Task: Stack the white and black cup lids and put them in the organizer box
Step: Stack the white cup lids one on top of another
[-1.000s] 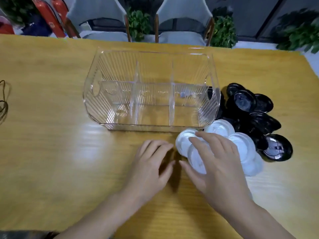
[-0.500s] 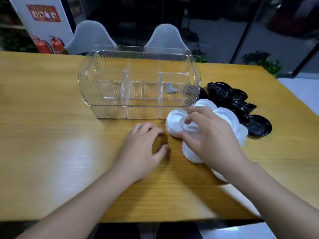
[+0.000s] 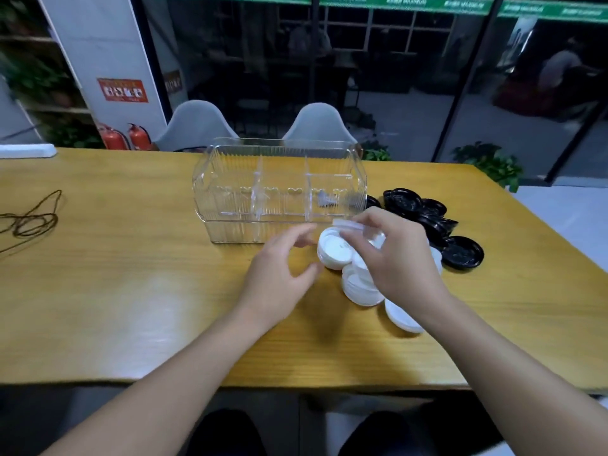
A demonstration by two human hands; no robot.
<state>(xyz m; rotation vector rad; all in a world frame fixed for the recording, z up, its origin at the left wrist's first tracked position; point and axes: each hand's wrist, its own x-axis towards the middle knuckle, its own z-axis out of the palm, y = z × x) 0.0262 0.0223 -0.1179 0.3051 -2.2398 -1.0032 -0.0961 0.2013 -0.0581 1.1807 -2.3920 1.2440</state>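
Surroundings: wooden table (image 3: 131, 291) fills the middle of the frame. Brown cord (image 3: 29, 222) coiled at the left edge, well apart from everything else. Two grey chairs (image 3: 197, 126) behind the far table edge, two red fire extinguishers (image 3: 126, 136) upper left beside a white pillar, green plants at upper right, dark glass wall across the top.

Clear organizer box (image 3: 279, 192) sits centre frame, dividers visible, no lids in it. Black lids (image 3: 424, 215) piled just right of the box, one (image 3: 462, 253) lying apart at the pile's near edge. White lids (image 3: 355, 274) in a loose heap in front of the box's right corner, touching the black pile's near side.

Right hand (image 3: 398, 261) pinches one white lid (image 3: 348, 224), raised edge-on above the heap; the hand and forearm cover much of the white heap. Left hand (image 3: 279, 278) is released, fingers spread and relaxed, holding nothing, just left of the heap with fingertips near a flat white lid (image 3: 334, 251).

Versus 1 s ago: the right hand was flat on the heap, now it has a lid lifted off. The left hand was resting on the table, now raised toward the heap. Camera tilted up, so more of the room shows. Box and black pile unmoved.
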